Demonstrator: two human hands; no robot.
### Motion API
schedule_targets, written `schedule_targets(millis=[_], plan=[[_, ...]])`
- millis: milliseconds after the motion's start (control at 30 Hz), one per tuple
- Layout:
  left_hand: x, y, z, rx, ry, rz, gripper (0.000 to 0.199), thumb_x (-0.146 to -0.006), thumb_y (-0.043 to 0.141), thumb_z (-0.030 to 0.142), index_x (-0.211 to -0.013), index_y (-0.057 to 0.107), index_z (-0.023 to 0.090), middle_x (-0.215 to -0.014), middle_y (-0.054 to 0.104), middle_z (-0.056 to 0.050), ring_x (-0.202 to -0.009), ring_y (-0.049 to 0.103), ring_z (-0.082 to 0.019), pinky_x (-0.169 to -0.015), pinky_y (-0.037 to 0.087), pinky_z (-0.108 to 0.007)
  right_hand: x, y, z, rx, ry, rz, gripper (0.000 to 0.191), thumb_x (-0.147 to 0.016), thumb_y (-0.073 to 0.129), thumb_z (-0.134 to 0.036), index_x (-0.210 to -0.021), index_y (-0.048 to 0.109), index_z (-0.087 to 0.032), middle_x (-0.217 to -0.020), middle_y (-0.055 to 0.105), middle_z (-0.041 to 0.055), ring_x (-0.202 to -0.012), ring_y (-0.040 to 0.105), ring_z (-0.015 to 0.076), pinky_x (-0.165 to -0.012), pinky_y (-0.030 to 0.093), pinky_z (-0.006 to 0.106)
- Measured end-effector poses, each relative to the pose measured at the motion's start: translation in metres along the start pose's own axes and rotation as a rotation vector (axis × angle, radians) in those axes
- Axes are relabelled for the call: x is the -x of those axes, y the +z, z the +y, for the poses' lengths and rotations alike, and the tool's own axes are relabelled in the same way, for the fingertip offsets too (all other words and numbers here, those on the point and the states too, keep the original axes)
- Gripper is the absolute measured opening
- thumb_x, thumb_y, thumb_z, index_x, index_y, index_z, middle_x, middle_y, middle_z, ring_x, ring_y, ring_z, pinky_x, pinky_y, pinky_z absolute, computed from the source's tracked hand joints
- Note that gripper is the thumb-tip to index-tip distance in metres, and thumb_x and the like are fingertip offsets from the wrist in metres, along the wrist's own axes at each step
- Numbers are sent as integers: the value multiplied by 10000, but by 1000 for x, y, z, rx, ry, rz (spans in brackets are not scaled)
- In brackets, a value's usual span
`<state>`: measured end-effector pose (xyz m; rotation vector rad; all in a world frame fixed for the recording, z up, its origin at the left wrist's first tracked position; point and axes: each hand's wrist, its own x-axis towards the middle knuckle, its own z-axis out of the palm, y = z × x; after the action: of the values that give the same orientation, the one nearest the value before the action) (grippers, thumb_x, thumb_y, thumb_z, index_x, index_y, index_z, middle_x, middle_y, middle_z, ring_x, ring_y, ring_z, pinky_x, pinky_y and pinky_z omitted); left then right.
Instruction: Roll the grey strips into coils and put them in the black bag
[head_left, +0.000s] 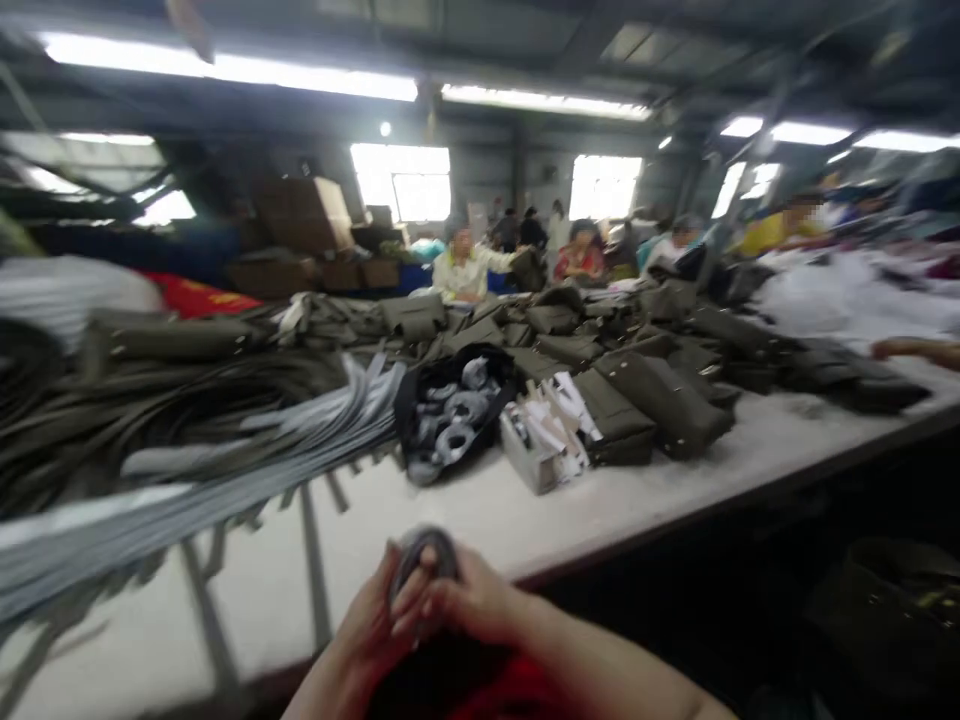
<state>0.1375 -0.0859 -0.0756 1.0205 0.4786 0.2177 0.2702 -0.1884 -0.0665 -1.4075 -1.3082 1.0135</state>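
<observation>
Close to my body at the table's near edge, my left hand (369, 612) and my right hand (480, 598) meet around a dark grey ring-shaped coil (436, 541). Fingers of both hands are curled about it, and some fingertips overlap across its front. The blur hides what the coil is made of. Beyond the hands, a black bag (405, 425) lies open with several grey coils (466, 406) inside. Just right of it sits a small box (534, 462) of white and tan strips.
Long grey strips (285, 500) and dark straps spread over the left of the white table (480, 510), some ends hanging toward me. Olive-grey bags (667, 405) are heaped across the back and right. Several people sit or stand beyond, including a person in a pale top (459, 272).
</observation>
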Motion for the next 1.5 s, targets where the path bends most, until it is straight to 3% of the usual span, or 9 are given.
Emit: schedule_targets(millis=[133, 267, 367, 567, 833, 900, 1100, 1233, 1500], plan=[[-2, -22, -24, 80, 81, 57, 603, -742, 595, 725, -875, 656, 140, -596, 593, 3, -612, 580, -146, -726, 516, -324, -7, 2, 23, -77, -28, -87, 481, -888, 458, -583, -1026, 598, -144, -878, 704, 59, -790, 639, 179, -760, 510, 305], [11, -34, -46, -439, 218, 270, 541, -902, 466, 577, -1212, 601, 154, -1098, 661, -98, -927, 619, -210, -928, 467, -388, -3, -12, 40, 384, 90, -318, 365, -840, 575, -458, -1055, 661, -176, -995, 716, 72, -883, 622, 217, -848, 460, 321], [32, -26, -69, -811, 255, 131, 455, -946, 436, 454, -1320, 553, 225, -1234, 632, -89, -1080, 589, -226, -1011, 418, -382, 12, 5, 53, 509, 151, -447, 284, -793, 628, -408, -931, 698, -169, -908, 716, 66, -807, 614, 209, -771, 452, 283], [57, -26, -106, -828, 126, 178, 367, -956, 412, 393, -1136, 684, 224, -1154, 696, -60, -1055, 624, -203, -972, 450, -298, 38, 30, 87, 180, 310, -524, 365, -813, 604, -507, -832, 669, -149, -705, 597, -17, -626, 511, 116, -577, 390, 204], [40, -23, -82, -736, -64, -59, 362, -905, 482, 456, -917, 708, 172, -849, 703, -47, -708, 625, -172, -667, 490, -255, 46, 10, 75, 215, 284, -570, 424, -769, 644, -578, -931, 702, -191, -765, 655, -23, -650, 570, 118, -594, 422, 197], [36, -17, -77, -810, -26, -59, 333, -900, 498, 420, -871, 729, 183, -880, 713, -51, -819, 637, -191, -776, 480, -266, 44, -18, 69, 349, 258, -444, 370, -796, 630, -539, -916, 717, -201, -777, 692, -16, -655, 596, 119, -611, 443, 194], [31, -15, -83, -825, -84, 24, 400, -898, 474, 483, -890, 738, 182, -881, 719, -53, -826, 641, -199, -777, 485, -265, 11, -170, 79, 928, 487, 555, 495, -988, 245, -366, -1076, 661, -112, -1008, 696, 151, -895, 631, 219, -742, 471, 288], [28, -17, -88, -845, -82, 67, 416, -893, 476, 519, -880, 738, 197, -884, 716, -45, -843, 636, -201, -789, 486, -261, -29, -228, 105, 1108, 579, 681, 320, -935, 446, -250, -1142, 627, -87, -1178, 623, 214, -1064, 595, 263, -858, 444, 335], [27, -12, -86, -844, -73, 129, 453, -864, 487, 573, -874, 736, 194, -848, 703, -48, -832, 621, -208, -733, 507, -256, -46, -239, 132, 1293, 606, 667, 232, -926, 507, -208, -875, 703, -95, -949, 695, 146, -869, 647, 197, -733, 463, 300]])
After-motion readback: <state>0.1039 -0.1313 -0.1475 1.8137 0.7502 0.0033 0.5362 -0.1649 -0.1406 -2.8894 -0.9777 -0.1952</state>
